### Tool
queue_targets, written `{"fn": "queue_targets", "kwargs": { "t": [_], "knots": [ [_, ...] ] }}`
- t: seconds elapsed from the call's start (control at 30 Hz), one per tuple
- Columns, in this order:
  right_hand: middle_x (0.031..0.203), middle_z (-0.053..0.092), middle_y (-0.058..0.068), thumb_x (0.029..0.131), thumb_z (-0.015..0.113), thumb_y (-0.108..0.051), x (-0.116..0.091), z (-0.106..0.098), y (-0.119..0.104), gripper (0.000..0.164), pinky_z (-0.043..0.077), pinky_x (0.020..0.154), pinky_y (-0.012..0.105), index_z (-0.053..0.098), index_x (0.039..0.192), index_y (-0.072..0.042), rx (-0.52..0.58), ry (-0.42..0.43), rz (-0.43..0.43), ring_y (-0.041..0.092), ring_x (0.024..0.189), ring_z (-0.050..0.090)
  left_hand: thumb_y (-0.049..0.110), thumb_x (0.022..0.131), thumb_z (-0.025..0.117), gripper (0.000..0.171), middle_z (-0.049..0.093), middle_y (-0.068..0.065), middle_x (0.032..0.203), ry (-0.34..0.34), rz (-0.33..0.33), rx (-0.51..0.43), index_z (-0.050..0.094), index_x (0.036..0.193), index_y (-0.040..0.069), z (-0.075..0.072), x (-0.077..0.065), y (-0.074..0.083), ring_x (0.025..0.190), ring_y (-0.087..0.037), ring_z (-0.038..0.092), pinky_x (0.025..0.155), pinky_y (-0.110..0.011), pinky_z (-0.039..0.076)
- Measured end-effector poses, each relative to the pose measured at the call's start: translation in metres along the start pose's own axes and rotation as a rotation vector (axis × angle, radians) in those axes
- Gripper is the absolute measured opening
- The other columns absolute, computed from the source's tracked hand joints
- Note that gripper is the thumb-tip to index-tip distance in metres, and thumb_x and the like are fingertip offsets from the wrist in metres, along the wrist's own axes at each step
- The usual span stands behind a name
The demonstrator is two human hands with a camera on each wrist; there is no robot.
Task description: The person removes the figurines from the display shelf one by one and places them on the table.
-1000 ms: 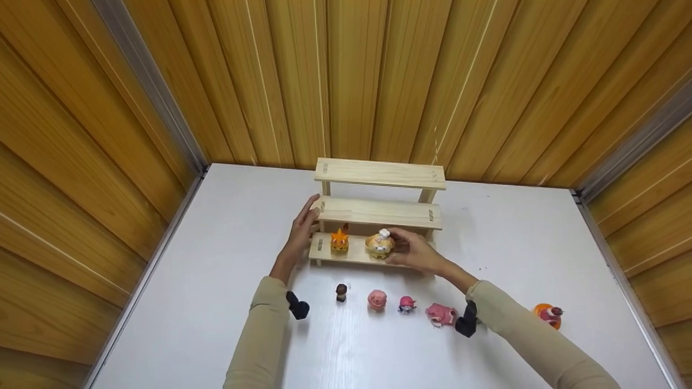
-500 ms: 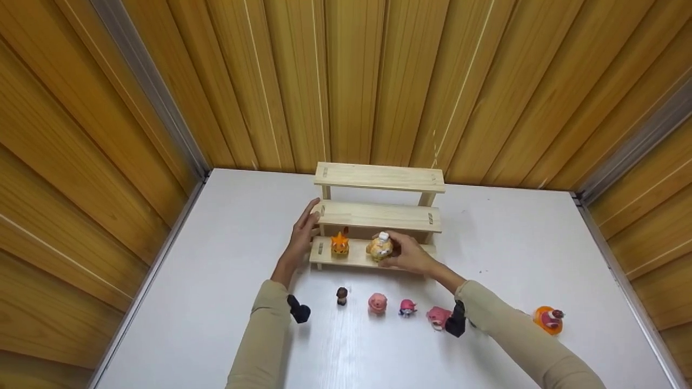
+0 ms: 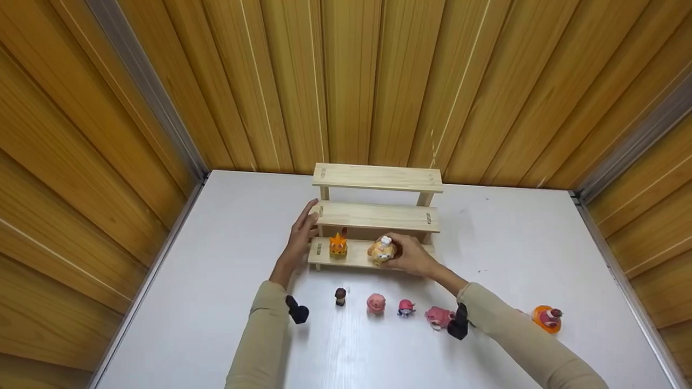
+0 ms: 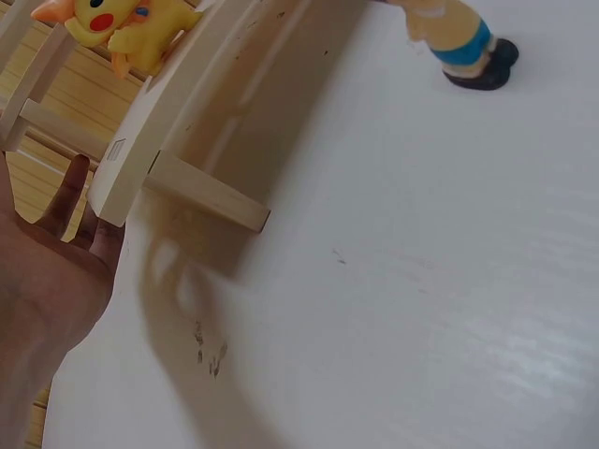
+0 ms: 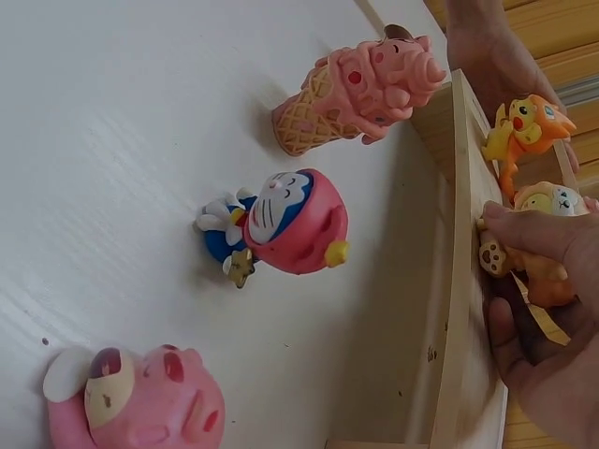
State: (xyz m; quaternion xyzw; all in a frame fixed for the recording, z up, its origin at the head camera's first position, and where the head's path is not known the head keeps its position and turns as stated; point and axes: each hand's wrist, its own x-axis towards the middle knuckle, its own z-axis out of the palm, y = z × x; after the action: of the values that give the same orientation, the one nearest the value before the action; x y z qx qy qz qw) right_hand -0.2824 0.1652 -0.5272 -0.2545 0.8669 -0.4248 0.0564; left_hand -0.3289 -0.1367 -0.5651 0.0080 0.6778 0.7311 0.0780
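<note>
My right hand [image 3: 413,256] pinches a cream-and-yellow animal figurine [image 3: 381,252] with a white top, at the lowest step of a three-tier wooden display stand [image 3: 378,215]. In the right wrist view, thumb and fingers lie on either side of this figurine [image 5: 552,267], and a brown-padded paw shows. To its left on the same step stands an orange-and-yellow figurine [image 3: 338,246] with a spiky head. My left hand [image 3: 298,240] rests against the stand's left end, fingers mostly straight. In the left wrist view some of its fingers are hidden behind the lowest board [image 4: 140,122].
Before the stand are a small brown-haired figurine [image 3: 340,296], a pink ice-cream-cone figurine [image 3: 376,304], a pink-hooded figurine [image 3: 406,308] and a pink bear figurine [image 3: 439,317]. An orange-based figurine [image 3: 547,319] stands far right on the white table [image 3: 178,302]. Wooden panels [image 3: 351,81] enclose it.
The cream-and-yellow figurine has turned and shifted slightly in my right hand on the lowest step. My left hand stays at the stand's left end. The view has tilted slightly.
</note>
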Motion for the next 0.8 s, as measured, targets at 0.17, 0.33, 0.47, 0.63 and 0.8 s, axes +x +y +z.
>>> {"fn": "queue_targets", "kwargs": {
  "t": [0.17, 0.33, 0.47, 0.63, 0.8],
  "knots": [
    [0.109, 0.074, 0.014, 0.076, 0.09, -0.012, -0.006, -0.007, -0.002, 0.05, 0.054, 0.088, 0.028, 0.068, 0.12, -0.001, -0.015, -0.045, -0.001, 0.019, 0.1, 0.066, 0.047, 0.109, 0.042, 0.055, 0.026, -0.009, 0.169, -0.001, 0.012, -0.003, 0.029, 0.162, 0.036, 0.0, 0.002, 0.001, 0.143, -0.051, 0.043, 0.114, -0.064, 0.04],
    [0.105, 0.074, 0.013, 0.076, 0.09, -0.01, -0.012, -0.015, -0.002, 0.047, 0.053, 0.08, 0.023, 0.068, 0.117, -0.002, -0.037, -0.067, -0.017, 0.013, 0.093, 0.064, 0.047, 0.109, 0.042, 0.054, 0.024, -0.008, 0.17, -0.004, 0.033, 0.018, 0.03, 0.161, 0.037, 0.0, 0.004, 0.0, 0.143, -0.052, 0.042, 0.115, -0.064, 0.039],
    [0.104, 0.074, 0.014, 0.076, 0.09, -0.011, -0.015, -0.022, -0.001, 0.046, 0.052, 0.076, 0.02, 0.068, 0.116, -0.001, -0.018, -0.089, -0.022, 0.009, 0.09, 0.062, 0.047, 0.11, 0.041, 0.053, 0.024, -0.007, 0.17, 0.001, 0.031, 0.024, 0.03, 0.161, 0.038, 0.0, 0.002, -0.001, 0.143, -0.053, 0.042, 0.115, -0.064, 0.039],
    [0.105, 0.073, 0.016, 0.077, 0.09, -0.011, -0.022, -0.032, -0.001, 0.046, 0.054, 0.077, 0.023, 0.068, 0.117, 0.0, 0.053, -0.1, -0.005, 0.004, 0.09, 0.061, 0.046, 0.11, 0.04, 0.053, 0.027, -0.009, 0.169, 0.009, 0.014, 0.025, 0.029, 0.161, 0.038, 0.001, -0.002, 0.001, 0.143, -0.05, 0.044, 0.114, -0.064, 0.04],
    [0.104, 0.072, 0.013, 0.078, 0.089, -0.013, -0.031, -0.046, -0.004, 0.045, 0.055, 0.078, 0.025, 0.068, 0.117, -0.002, 0.07, -0.098, 0.014, 0.003, 0.09, 0.06, 0.047, 0.11, 0.04, 0.053, 0.025, -0.007, 0.17, 0.017, 0.009, 0.038, 0.029, 0.161, 0.038, 0.002, -0.003, 0.005, 0.144, -0.049, 0.042, 0.116, -0.063, 0.038]
  ]
}}
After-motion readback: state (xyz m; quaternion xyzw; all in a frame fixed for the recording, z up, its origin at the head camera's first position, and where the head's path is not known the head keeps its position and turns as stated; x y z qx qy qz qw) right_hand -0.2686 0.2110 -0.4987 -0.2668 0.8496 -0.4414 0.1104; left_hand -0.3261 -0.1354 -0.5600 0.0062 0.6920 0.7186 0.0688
